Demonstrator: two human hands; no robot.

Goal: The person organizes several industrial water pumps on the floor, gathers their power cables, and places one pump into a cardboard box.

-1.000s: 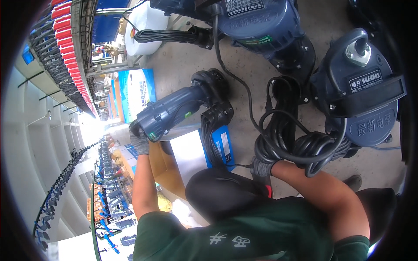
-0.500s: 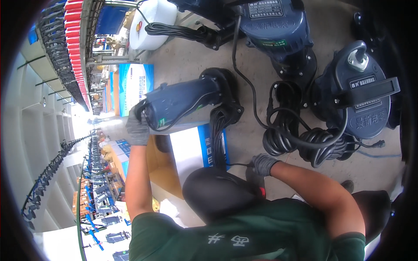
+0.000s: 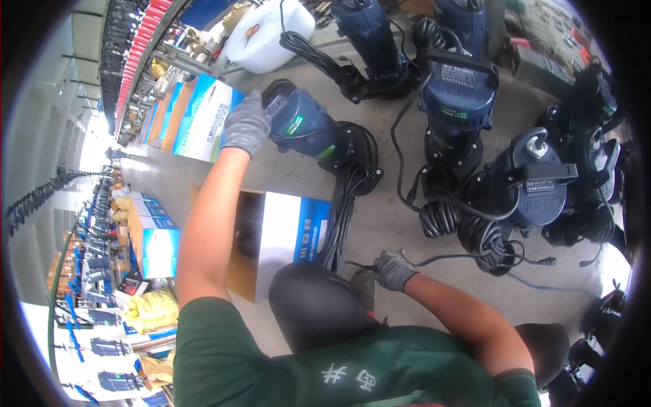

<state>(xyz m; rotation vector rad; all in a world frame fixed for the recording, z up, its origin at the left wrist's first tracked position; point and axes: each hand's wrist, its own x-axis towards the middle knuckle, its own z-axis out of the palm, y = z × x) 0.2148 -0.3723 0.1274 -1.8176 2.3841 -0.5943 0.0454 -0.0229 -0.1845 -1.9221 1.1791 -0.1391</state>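
Note:
A dark blue submersible pump point(image 3: 305, 129) stands in front of me, its top leaning toward the left. My left hand point(image 3: 247, 125), in a grey glove, closes on the handle at the pump's top; part of the grip is hidden. A coiled black cable point(image 3: 344, 220) hangs from the pump's base toward my knee. My right hand point(image 3: 395, 271), also gloved, is closed on a length of black cable near the floor by my shoe. That cable runs out on both sides of the hand.
An opened blue-and-white carton point(image 3: 281, 234) sits left of my knee, with another carton point(image 3: 207, 119) behind it. Several more pumps point(image 3: 458, 102) with coiled cables stand to the right. A white roll point(image 3: 271, 34) lies at the back, and yellow bags point(image 3: 152, 311) are at the left.
My view has swung, showing more pumps at the right. The pump's top has come up and looks more upright, my left hand still on it. My right hand keeps hold of the cable.

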